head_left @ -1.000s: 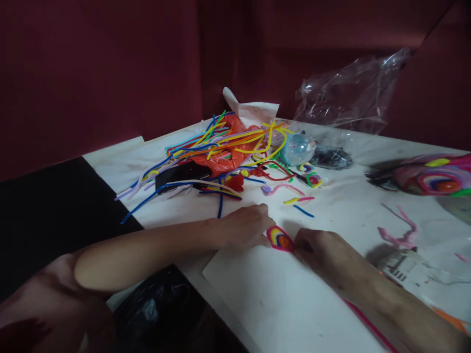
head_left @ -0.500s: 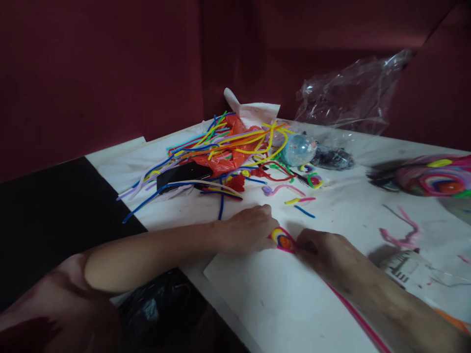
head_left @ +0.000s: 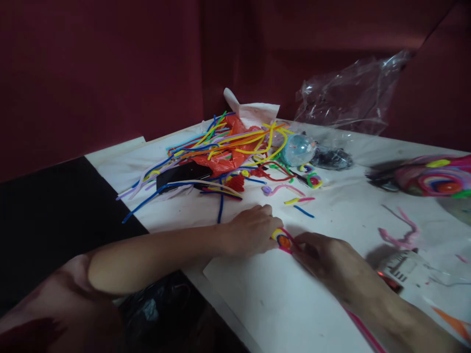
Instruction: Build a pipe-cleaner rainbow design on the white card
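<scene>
Between my hands is a small coil of pipe cleaners [head_left: 283,240], orange in the centre with blue, white, yellow and pink around it. My left hand [head_left: 253,229] is closed on its left edge. At the right edge, my right hand [head_left: 319,252] pinches the pink pipe cleaner [head_left: 363,332], whose long end reappears beneath my right forearm and runs toward the bottom of the view. My fingertips are partly hidden.
Beyond my hands lies a heap of coloured pipe cleaners [head_left: 221,144] with red plastic. Nearby are a clear ball [head_left: 300,149] and a transparent bag [head_left: 349,98]. A decorated, coiled object [head_left: 437,179] and a pink twisted piece [head_left: 403,235] sit at right, on the white table [head_left: 279,304].
My right hand has shifted slightly and its wrist has turned a little, with the pink strand still in its fingers. My left hand stays on the coil, almost unmoved.
</scene>
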The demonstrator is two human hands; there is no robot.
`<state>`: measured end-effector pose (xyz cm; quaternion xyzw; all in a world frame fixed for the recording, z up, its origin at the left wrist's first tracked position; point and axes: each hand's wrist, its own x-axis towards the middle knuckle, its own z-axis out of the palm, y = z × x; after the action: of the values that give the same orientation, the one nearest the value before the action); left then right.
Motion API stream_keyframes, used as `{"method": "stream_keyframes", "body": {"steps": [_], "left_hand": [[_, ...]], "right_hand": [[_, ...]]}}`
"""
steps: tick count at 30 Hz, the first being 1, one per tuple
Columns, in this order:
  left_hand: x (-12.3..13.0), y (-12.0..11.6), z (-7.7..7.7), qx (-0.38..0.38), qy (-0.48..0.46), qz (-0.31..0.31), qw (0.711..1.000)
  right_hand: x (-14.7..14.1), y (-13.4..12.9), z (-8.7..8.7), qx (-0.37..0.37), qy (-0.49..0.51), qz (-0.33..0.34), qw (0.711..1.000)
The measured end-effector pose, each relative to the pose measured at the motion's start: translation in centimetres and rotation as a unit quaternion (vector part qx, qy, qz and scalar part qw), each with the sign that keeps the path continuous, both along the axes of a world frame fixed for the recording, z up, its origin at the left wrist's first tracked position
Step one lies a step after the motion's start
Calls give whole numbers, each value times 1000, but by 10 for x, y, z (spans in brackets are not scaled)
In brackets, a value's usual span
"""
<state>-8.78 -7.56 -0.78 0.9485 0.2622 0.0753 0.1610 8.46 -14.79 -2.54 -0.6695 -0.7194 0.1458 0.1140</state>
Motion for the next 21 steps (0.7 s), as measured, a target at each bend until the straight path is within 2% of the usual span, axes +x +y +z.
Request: {"method": "stream_keyframes", "body": {"steps": [15,21], "left_hand": [[1,-2,-1,-1,7,8,1000],[2,-2,4,-21,24,10,999]], "right_hand": [[1,-4,-7,59,-51,39,996],[1,-5,-9,74,-39,34,996]]}}
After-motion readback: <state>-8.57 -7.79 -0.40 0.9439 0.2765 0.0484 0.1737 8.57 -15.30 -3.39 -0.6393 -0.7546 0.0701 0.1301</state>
